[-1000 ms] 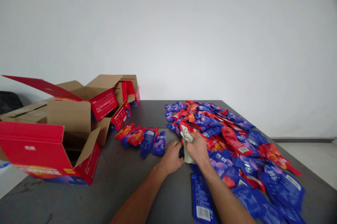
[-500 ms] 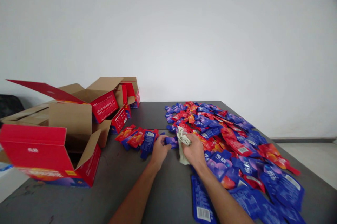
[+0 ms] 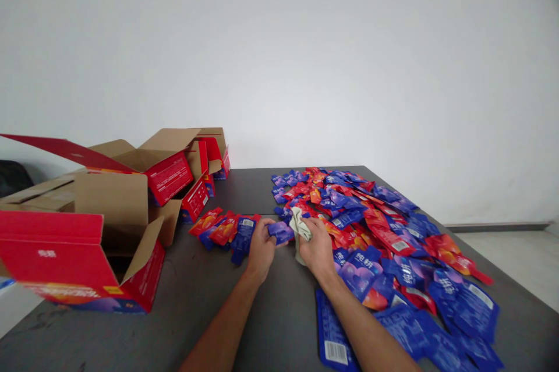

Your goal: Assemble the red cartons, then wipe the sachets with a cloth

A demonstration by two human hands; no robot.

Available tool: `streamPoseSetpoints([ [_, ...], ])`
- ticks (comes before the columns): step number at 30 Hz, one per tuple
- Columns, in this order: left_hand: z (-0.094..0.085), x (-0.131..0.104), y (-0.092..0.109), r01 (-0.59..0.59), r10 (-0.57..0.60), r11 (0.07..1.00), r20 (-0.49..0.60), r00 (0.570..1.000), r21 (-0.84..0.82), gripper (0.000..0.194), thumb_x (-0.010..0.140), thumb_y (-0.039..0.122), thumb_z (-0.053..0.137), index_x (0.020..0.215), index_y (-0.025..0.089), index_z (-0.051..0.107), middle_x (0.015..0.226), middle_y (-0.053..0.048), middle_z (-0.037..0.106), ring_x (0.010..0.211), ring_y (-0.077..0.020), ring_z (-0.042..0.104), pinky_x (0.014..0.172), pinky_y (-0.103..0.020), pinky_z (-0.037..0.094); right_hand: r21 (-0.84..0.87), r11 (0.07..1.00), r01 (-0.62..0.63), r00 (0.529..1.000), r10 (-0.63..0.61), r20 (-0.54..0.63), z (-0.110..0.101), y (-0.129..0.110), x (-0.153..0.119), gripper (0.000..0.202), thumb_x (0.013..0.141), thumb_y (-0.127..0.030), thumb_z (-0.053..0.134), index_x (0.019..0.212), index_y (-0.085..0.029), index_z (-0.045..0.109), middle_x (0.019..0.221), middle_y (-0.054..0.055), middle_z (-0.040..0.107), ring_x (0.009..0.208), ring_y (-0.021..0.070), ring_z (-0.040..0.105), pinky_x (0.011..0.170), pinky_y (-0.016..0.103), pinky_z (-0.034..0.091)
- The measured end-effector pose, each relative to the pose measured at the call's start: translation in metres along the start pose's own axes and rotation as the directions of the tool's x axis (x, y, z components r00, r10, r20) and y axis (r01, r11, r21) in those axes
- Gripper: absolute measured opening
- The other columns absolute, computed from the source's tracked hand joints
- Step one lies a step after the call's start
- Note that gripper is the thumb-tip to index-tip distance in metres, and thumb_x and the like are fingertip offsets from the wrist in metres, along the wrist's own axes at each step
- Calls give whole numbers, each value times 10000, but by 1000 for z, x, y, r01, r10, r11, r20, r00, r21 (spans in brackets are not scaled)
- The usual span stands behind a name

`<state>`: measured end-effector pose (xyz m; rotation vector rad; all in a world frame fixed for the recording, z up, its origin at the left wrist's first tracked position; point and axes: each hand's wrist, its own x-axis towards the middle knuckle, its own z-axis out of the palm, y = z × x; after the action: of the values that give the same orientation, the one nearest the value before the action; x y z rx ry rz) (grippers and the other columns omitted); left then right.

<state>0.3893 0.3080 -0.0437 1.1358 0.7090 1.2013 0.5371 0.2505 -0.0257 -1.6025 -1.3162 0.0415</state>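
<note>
My left hand [image 3: 261,251] is closed on a blue-purple snack pouch [image 3: 280,233], which juts out to the right of the fingers. Close beside it, my right hand [image 3: 315,245] grips a crumpled pale cloth [image 3: 300,225], part of which hangs below the fingers. Left of my left hand lies a row of red and blue pouches [image 3: 225,229], overlapping one another on the dark table. A large heap of red and blue pouches [image 3: 364,215] spreads to the right, partly behind my right hand and forearm.
An open red carton [image 3: 65,250] with raised cardboard flaps stands at the front left. More open cartons [image 3: 170,177] sit behind it. A large blue pouch [image 3: 331,331] lies near the front edge of the dark table [image 3: 271,325]. A pale wall rises behind.
The pouch in my left hand has turned and now shows more of its purple face. The cloth in my right hand has shifted slightly; less of it hangs down. The view has moved a little.
</note>
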Motion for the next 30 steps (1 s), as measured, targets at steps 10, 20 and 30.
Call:
streamPoseSetpoints([
  [10, 5, 2, 7, 98, -125, 961, -91, 988, -257, 474, 554, 33, 663, 1012, 150, 655, 985, -64, 707, 909, -189, 671, 940, -383, 518, 125, 991, 46, 999, -48, 13, 3, -15, -7, 368, 765, -145, 585, 1112, -185, 700, 1127, 94, 645, 1038, 220, 620, 945, 339, 509],
  [20, 8, -5, 11, 329, -313, 917, 104, 944, -228, 292, 704, 327, 751, 906, 121, 706, 935, -107, 742, 880, -222, 691, 807, -329, 511, 175, 981, 85, 996, -90, 20, 4, -20, -10, 352, 787, -166, 589, 1123, -207, 689, 1148, 97, 642, 1050, 225, 623, 943, 357, 517],
  [30, 15, -6, 11, 232, -234, 922, 30, 972, -310, 374, 692, 317, 731, 1026, 150, 715, 952, -61, 737, 893, -217, 685, 792, -318, 529, 240, 961, 138, 974, -175, 141, 7, -27, -17, 385, 796, -116, 548, 1144, -219, 679, 1106, 72, 634, 998, 190, 628, 898, 304, 518],
])
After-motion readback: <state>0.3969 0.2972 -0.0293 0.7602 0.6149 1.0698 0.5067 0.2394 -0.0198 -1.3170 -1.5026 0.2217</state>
